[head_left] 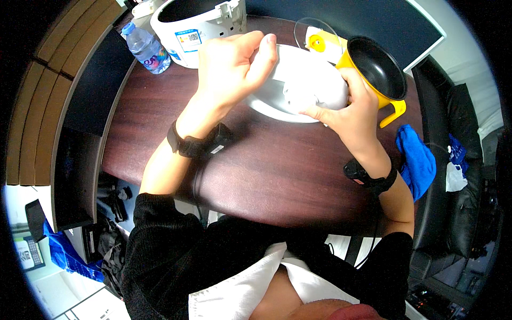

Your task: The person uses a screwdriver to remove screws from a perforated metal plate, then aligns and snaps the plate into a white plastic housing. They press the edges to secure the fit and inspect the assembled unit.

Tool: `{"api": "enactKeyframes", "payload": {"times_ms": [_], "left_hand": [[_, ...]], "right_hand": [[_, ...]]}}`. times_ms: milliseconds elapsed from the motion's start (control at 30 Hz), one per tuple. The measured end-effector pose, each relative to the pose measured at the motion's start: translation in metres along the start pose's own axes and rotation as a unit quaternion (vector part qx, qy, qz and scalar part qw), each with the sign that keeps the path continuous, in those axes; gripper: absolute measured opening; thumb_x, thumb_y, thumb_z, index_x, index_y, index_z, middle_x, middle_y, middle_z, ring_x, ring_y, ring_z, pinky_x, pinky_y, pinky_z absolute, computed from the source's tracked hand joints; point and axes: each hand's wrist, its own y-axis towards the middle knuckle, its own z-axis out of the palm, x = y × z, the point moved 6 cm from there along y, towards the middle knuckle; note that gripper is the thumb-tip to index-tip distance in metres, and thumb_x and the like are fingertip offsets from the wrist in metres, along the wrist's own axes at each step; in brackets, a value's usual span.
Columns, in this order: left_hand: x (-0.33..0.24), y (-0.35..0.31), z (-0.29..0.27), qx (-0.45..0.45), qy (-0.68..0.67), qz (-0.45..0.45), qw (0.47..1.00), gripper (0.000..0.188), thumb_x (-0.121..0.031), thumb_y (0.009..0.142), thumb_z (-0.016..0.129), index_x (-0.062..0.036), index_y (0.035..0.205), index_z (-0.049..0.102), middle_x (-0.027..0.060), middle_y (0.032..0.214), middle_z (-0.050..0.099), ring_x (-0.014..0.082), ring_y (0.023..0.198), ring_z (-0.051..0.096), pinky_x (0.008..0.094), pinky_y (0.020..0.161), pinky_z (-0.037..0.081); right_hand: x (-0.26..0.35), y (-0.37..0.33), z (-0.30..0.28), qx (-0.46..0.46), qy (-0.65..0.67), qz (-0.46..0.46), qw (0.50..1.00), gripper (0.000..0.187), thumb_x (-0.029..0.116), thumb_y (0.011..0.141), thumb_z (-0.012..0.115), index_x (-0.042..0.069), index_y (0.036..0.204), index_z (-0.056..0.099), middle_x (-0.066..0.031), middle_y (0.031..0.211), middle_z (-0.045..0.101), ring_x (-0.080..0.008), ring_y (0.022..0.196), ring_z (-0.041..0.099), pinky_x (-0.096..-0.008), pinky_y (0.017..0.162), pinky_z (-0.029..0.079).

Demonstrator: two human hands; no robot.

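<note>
My left hand (234, 66) grips the far left edge of a white rounded lid (298, 80) that lies over the dark wooden table (266, 165). My right hand (349, 114) holds the lid's near right side, its fingers curled around the rim. The lid's raised centre knob shows between the two hands. Both wrists wear black bands with cables. Just behind my right hand stands a yellow pot (376, 66) with a black inside and a yellow handle.
A white cooker body (197, 24) stands at the table's far left, with a plastic water bottle (146, 49) beside it. A clear lid with a yellow knob (319, 40) lies behind. A blue cloth (416, 160) sits at the right edge, near a black chair.
</note>
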Motion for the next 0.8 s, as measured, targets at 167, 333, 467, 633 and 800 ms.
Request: {"api": "enactKeyframes", "payload": {"times_ms": [167,333,467,633,800], "left_hand": [[-0.002,0.002,-0.008,-0.029,-0.025,0.018,0.999,0.033,-0.023,0.089,0.057,-0.0072,0.060,0.053,0.0085,0.050,0.050,0.0249,0.043,0.053,0.0349,0.043,0.039],[-0.020,-0.002,-0.009,-0.088,-0.104,0.124,0.983,0.025,-0.016,0.087,0.055,-0.0056,0.064,0.057,0.0089,0.053,0.050,0.0247,0.046,0.052,0.0347,0.045,0.040],[-0.014,-0.007,-0.007,-0.070,-0.067,0.113,0.989,0.019,-0.010,0.086,0.057,-0.0055,0.069,0.059,0.0081,0.055,0.052,0.0242,0.047,0.053,0.0340,0.046,0.043],[-0.025,0.005,-0.014,-0.045,-0.055,0.118,0.990,0.016,-0.014,0.085,0.062,-0.0066,0.070,0.061,0.0069,0.056,0.053,0.0235,0.048,0.055,0.0345,0.046,0.043],[-0.020,0.005,-0.011,-0.056,-0.016,0.119,0.991,0.021,-0.017,0.086,0.063,-0.0077,0.066,0.061,0.0058,0.054,0.052,0.0227,0.045,0.054,0.0337,0.043,0.041]], "right_hand": [[0.017,-0.001,-0.004,-0.011,-0.044,-0.038,0.998,0.063,0.040,0.054,0.090,0.004,0.092,0.055,-0.0127,0.082,0.061,-0.0313,0.072,0.063,-0.0369,0.064,0.051],[0.034,-0.009,0.004,0.002,-0.047,-0.093,0.995,0.058,0.035,0.056,0.088,0.006,0.093,0.054,-0.0104,0.083,0.059,-0.0292,0.069,0.062,-0.0384,0.060,0.051],[0.035,-0.006,0.011,-0.007,-0.029,-0.112,0.993,0.055,0.031,0.059,0.087,0.005,0.095,0.055,-0.0101,0.082,0.058,-0.0282,0.069,0.062,-0.0380,0.060,0.051],[0.037,0.005,0.007,0.004,0.018,-0.074,0.997,0.055,0.031,0.059,0.087,0.004,0.095,0.056,-0.0117,0.083,0.058,-0.0294,0.072,0.062,-0.0369,0.064,0.051],[0.034,0.008,0.013,0.008,0.029,-0.059,0.998,0.054,0.030,0.060,0.087,0.002,0.095,0.057,-0.0124,0.085,0.061,-0.0272,0.075,0.063,-0.0348,0.067,0.051]]}}
